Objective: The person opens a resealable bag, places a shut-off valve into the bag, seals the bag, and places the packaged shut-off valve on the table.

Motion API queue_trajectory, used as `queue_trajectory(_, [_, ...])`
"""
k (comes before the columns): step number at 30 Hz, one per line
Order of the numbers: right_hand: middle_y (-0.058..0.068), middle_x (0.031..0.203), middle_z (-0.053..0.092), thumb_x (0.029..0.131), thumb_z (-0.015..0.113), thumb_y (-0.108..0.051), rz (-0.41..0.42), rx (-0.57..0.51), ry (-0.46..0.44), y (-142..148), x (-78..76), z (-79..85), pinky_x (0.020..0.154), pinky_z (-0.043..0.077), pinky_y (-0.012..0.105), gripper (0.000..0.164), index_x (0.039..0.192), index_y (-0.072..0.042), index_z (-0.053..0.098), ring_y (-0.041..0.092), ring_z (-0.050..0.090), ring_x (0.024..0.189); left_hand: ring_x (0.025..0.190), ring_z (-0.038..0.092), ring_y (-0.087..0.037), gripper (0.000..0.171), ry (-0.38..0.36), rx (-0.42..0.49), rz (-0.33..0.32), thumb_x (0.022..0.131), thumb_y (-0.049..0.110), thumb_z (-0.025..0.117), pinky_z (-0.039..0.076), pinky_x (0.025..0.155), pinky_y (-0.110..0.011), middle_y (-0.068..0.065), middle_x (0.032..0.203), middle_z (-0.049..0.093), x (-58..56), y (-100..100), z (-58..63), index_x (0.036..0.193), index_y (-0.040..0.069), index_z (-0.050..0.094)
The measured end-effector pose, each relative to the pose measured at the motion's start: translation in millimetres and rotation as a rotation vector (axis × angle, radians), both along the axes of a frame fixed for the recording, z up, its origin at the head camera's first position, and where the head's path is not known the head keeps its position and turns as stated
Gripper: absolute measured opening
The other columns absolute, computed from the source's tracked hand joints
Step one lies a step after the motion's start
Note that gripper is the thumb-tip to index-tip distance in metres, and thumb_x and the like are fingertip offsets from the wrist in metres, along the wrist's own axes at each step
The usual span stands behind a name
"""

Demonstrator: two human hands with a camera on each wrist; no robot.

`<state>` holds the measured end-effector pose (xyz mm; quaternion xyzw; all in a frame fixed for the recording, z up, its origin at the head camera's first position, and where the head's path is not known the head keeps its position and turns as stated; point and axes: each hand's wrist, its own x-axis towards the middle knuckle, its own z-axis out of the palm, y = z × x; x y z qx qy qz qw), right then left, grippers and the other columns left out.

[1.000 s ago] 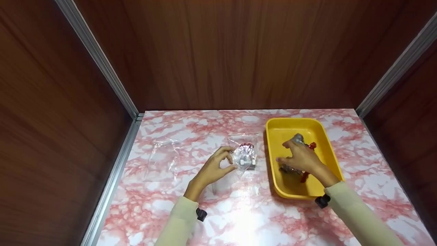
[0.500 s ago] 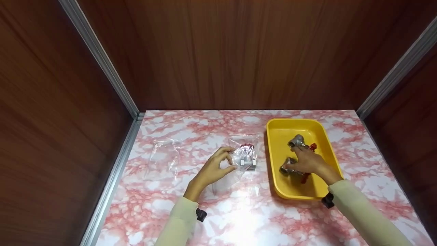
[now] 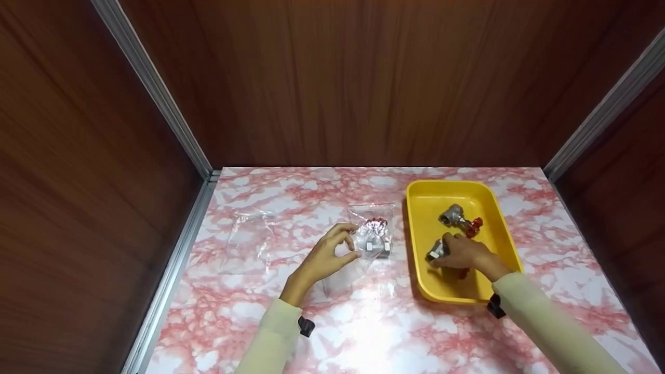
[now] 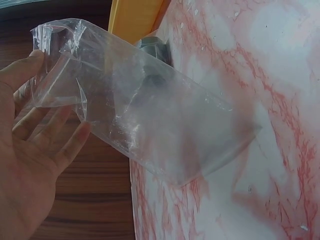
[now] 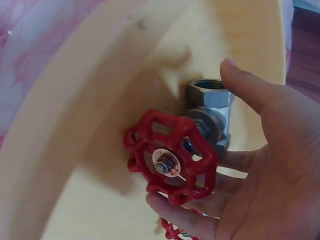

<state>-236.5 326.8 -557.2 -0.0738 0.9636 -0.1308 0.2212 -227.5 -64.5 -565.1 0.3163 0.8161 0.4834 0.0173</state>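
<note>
My left hand (image 3: 324, 254) pinches a clear plastic bag (image 4: 165, 125) by its upper end between thumb and fingers. The bag hangs loose and see-through in the left wrist view. Inside the yellow tray (image 3: 431, 283), my right hand (image 3: 465, 254) grips a gate valve (image 5: 212, 100) with a red handwheel (image 5: 167, 162). The thumb is at the threaded metal end, and the fingers curl round behind the valve. Farther back in the tray lies another valve (image 3: 452, 215), its red handwheel turned to the right.
A bagged valve (image 3: 378, 247) with red on it lies on the marbled table (image 3: 322, 187), just right of my left hand. At the left, a flat clear bag (image 3: 249, 244) lies on the table. Brown wood-grain panels (image 3: 332, 93) enclose the back and sides.
My right hand has come down toward the front of the tray and closed on the nearer valve, whose metal end has turned. The far valve is now uncovered. My left hand stays put.
</note>
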Motion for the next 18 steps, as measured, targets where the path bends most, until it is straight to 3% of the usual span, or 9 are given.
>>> queue_trajectory(8, [0.014, 0.095, 0.064, 0.093, 0.079, -0.052, -0.050, -0.070, -0.071, -5.4, 1.1, -2.7, 0.064, 0.054, 0.034, 0.081, 0.140, 0.005, 0.045, 0.021, 0.063, 0.070, 0.144, 0.054, -0.025, 0.022, 0.000, -0.015, 0.001, 0.101, 0.025, 0.076, 0.051, 0.115, -0.044, -0.012, 0.156, 0.052, 2.1, -0.6, -1.9, 0.097, 0.014, 0.058])
queue_trajectory(13, [0.015, 0.094, 0.064, 0.094, 0.078, -0.048, -0.034, -0.067, -0.058, -5.6, -0.4, -3.9, 0.062, 0.051, 0.032, 0.082, 0.143, 0.008, 0.043, 0.021, 0.062, 0.069, 0.143, 0.054, -0.026, 0.022, 0.011, -0.014, -0.001, 0.101, 0.025, 0.076, 0.052, 0.115, -0.044, -0.009, 0.156, 0.053, 2.4, -0.3, -0.6, 0.097, 0.013, 0.058])
queue_trajectory(18, [0.013, 0.092, 0.064, 0.095, 0.076, -0.049, -0.073, -0.088, -0.096, -3.0, -2.3, -4.8, 0.060, 0.052, 0.031, 0.086, 0.152, 0.004, 0.038, 0.020, 0.062, 0.067, 0.142, 0.055, -0.026, 0.022, 0.021, -0.013, 0.004, 0.101, 0.026, 0.076, 0.053, 0.113, -0.045, -0.007, 0.154, 0.054, 1.9, -0.2, 0.8, 0.096, 0.014, 0.058])
